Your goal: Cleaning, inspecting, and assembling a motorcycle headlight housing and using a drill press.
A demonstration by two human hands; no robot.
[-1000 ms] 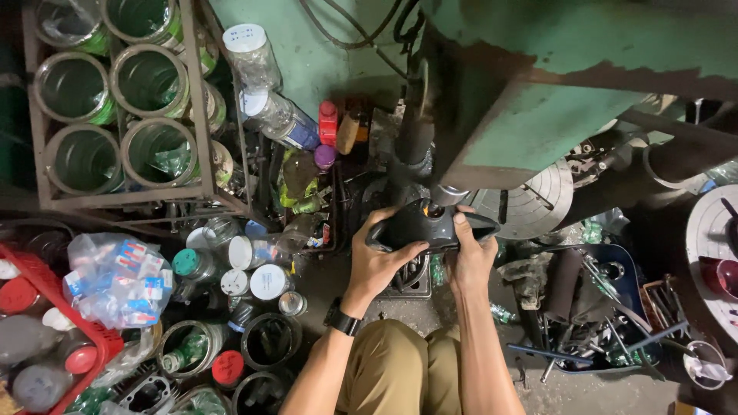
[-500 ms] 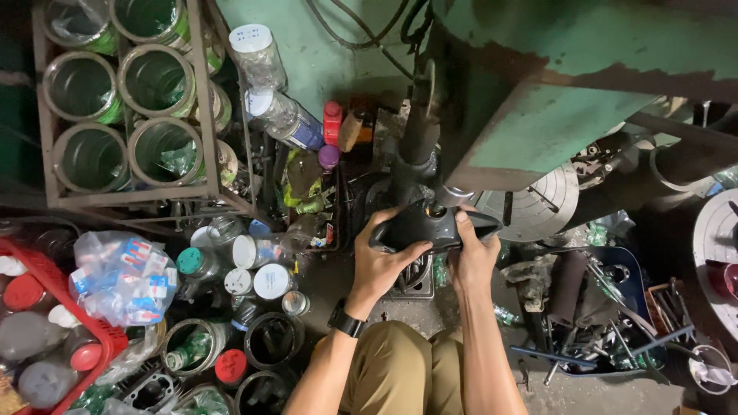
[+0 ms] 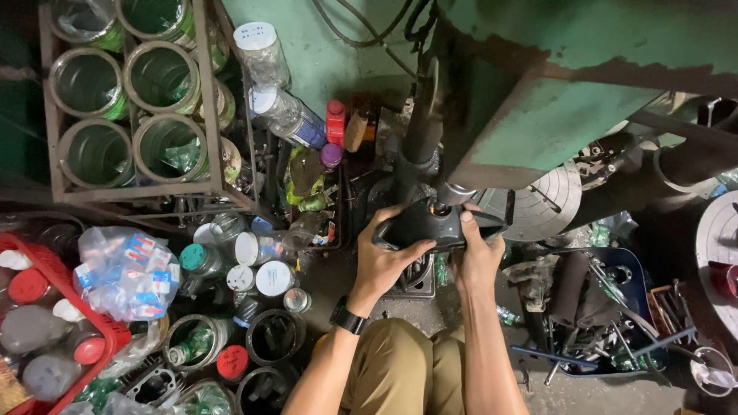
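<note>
Both my hands hold a dark triangular metal part [image 3: 430, 223] up against the underside of a green machine [image 3: 553, 100], where a round spindle [image 3: 450, 194] meets a hole in the part. My left hand [image 3: 384, 257], with a black watch on its wrist, grips the part's left end. My right hand [image 3: 477, 253] grips its right side, thumb on top near the hole. My knees in tan trousers [image 3: 400, 373] are below.
A metal rack [image 3: 207, 115] of empty round tins stands at upper left. Jars, bottles and cans [image 3: 254, 269] crowd the floor at left, beside a red basket [image 3: 61, 277]. Tools and scrap metal in a blue tray [image 3: 615, 307] lie at right.
My hands and the dark part have stayed at the spindle with only slight shifts. The view has drifted a little.
</note>
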